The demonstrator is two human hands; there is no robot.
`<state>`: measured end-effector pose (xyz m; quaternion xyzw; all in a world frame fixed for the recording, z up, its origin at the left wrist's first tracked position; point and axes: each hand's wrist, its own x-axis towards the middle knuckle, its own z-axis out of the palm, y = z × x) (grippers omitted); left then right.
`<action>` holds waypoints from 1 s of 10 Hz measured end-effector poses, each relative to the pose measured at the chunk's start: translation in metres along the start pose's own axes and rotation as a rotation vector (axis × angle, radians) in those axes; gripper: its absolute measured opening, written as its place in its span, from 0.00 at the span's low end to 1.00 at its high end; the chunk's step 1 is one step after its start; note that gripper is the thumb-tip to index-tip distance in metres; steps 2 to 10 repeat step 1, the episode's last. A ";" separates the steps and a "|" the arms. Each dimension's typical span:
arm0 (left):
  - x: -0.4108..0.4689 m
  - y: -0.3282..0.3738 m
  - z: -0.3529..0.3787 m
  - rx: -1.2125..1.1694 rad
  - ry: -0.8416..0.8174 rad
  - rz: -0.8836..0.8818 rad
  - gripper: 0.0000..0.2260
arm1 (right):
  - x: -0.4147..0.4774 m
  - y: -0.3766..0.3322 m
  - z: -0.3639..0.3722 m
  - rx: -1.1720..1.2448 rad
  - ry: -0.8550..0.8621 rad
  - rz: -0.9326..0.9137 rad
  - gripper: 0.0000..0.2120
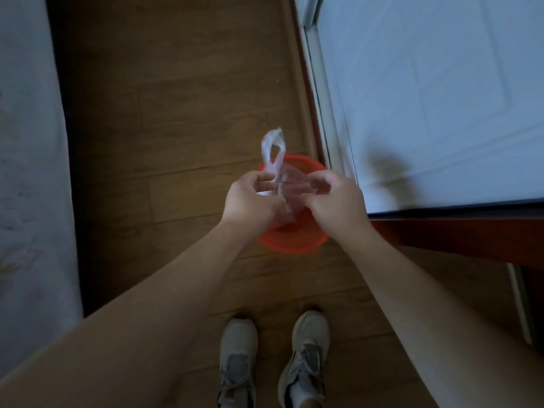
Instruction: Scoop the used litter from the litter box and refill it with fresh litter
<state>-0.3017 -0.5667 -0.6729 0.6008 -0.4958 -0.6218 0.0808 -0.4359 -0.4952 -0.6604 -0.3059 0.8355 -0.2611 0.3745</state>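
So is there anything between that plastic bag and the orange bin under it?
Nothing visible. The left hand and right hand both grip the clear plastic bag right over the open mouth of the orange bin; no lid or object lies between. Hands and bag hide part of the bin's inside.

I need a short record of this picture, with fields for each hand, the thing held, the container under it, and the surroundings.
left hand: grips the clear plastic bag, fingers curled round it
right hand: pinches the same bag on its other side
bag: held over the orange basket, one handle loop standing up
basket: round, on the wooden floor, near the corner of the bed
surroundings: bed with pale sheet at right; grey fabric at left; two grey shoes below
litter box: not in view
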 end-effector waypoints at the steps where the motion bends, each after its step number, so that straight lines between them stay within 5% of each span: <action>1: 0.002 -0.004 -0.001 0.023 0.008 0.003 0.23 | 0.006 0.009 0.004 -0.042 -0.001 0.036 0.18; 10: 0.002 -0.004 -0.001 0.023 0.008 0.003 0.23 | 0.006 0.009 0.004 -0.042 -0.001 0.036 0.18</action>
